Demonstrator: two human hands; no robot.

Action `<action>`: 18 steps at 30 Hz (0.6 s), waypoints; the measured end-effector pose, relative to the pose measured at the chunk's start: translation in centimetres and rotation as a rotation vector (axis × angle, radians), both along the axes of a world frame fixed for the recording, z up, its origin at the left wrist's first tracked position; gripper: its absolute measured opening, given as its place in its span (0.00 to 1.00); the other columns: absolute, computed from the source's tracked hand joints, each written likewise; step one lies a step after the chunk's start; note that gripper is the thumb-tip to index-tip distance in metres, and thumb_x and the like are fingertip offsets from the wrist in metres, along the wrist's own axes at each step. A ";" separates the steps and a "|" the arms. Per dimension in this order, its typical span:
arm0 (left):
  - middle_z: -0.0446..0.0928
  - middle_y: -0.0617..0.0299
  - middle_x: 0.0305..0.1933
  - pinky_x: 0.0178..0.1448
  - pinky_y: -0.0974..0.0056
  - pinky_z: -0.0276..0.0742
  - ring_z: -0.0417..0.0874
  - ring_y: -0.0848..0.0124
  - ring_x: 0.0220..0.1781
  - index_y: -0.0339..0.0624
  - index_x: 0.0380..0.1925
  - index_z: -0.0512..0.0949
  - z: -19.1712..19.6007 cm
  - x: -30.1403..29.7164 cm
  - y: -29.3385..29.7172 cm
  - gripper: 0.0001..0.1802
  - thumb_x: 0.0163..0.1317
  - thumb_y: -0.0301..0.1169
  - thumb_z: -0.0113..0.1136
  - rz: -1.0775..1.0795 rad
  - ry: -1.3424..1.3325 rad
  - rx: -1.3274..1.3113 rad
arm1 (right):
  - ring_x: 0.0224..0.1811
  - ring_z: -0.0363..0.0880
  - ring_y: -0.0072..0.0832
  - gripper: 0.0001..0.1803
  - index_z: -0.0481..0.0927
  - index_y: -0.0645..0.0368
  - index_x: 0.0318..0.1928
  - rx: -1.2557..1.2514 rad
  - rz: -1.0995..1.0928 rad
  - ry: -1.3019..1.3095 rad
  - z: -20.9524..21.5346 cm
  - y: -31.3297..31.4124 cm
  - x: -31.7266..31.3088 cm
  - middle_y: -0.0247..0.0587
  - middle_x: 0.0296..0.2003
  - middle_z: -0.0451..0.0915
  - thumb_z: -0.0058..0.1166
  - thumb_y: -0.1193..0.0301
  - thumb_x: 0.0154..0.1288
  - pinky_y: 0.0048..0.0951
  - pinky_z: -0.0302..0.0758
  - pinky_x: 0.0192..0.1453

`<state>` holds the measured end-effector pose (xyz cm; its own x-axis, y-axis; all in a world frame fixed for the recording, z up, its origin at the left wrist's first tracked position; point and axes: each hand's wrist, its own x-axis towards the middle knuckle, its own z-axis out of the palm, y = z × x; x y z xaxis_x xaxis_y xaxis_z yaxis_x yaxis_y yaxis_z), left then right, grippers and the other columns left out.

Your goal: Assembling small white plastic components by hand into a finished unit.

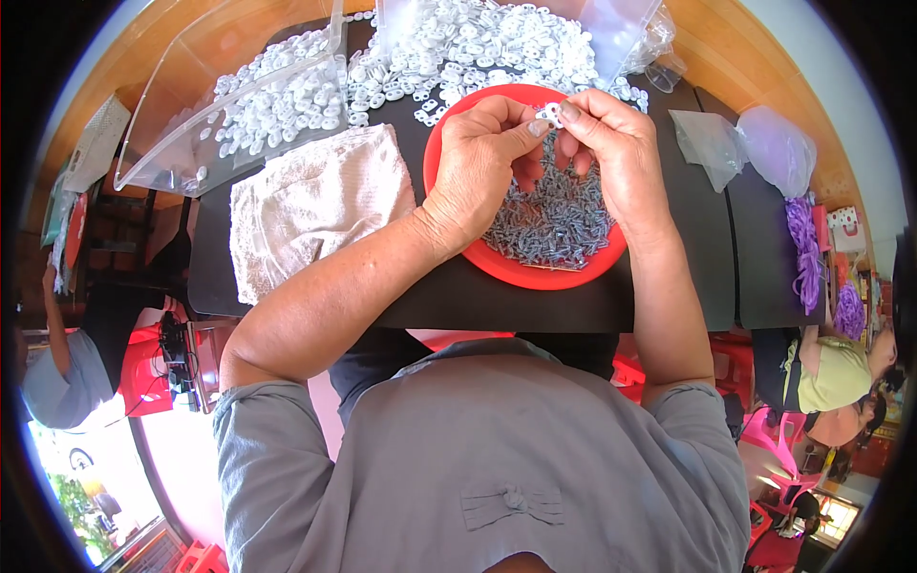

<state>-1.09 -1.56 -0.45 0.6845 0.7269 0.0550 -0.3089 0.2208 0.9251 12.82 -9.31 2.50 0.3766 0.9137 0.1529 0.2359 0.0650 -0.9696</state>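
Observation:
Over a red basin (516, 275), my two hands meet with their fingertips close together. A small white plastic piece with two holes (548, 115) is pinched between them. My left hand (482, 153) grips its left side with thumb and forefinger. From the other side, my right hand (616, 143) holds it between thumb and fingers, which partly cover it. Many small grey metal screws (554, 229) fill the basin below. Whether a screw sits in the white piece is too small to tell.
Loose white pieces (516, 43) are heaped behind the basin; more lie in a tilted clear plastic bin (158, 153). A folded pale towel (320, 205) is left of the basin on the dark table (669, 277). Clear bags (778, 151) and purple string (804, 253) are rightward. Other people sit both sides.

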 end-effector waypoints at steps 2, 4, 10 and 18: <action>0.75 0.63 0.24 0.26 0.71 0.72 0.75 0.76 0.23 0.35 0.33 0.75 0.0 -0.1 0.2 0.07 0.66 0.28 0.57 -0.001 0.004 0.011 | 0.23 0.73 0.16 0.11 0.80 0.60 0.33 0.001 0.041 -0.039 0.1 0.0 0.0 0.29 0.20 0.74 0.54 0.65 0.69 0.17 0.63 0.25; 0.75 0.62 0.23 0.25 0.70 0.71 0.75 0.76 0.22 0.34 0.32 0.75 0.2 -0.1 0.3 0.07 0.65 0.28 0.57 -0.010 0.048 0.055 | 0.23 0.73 0.16 0.11 0.80 0.60 0.33 -0.004 0.050 -0.059 0.0 0.1 0.2 0.29 0.21 0.74 0.54 0.65 0.69 0.17 0.63 0.25; 0.75 0.62 0.23 0.25 0.71 0.71 0.74 0.76 0.21 0.34 0.31 0.75 0.3 -0.2 0.2 0.08 0.66 0.28 0.57 0.011 0.061 0.043 | 0.23 0.74 0.16 0.11 0.80 0.60 0.34 -0.002 0.054 -0.028 -0.4 0.3 0.2 0.28 0.21 0.74 0.54 0.66 0.69 0.17 0.63 0.25; 0.75 0.63 0.23 0.25 0.72 0.70 0.74 0.76 0.21 0.35 0.33 0.75 0.3 0.1 0.1 0.07 0.64 0.27 0.61 0.007 -0.027 0.013 | 0.22 0.74 0.16 0.11 0.80 0.60 0.34 0.004 0.026 -0.021 0.2 0.1 0.5 0.29 0.21 0.74 0.54 0.66 0.69 0.16 0.64 0.24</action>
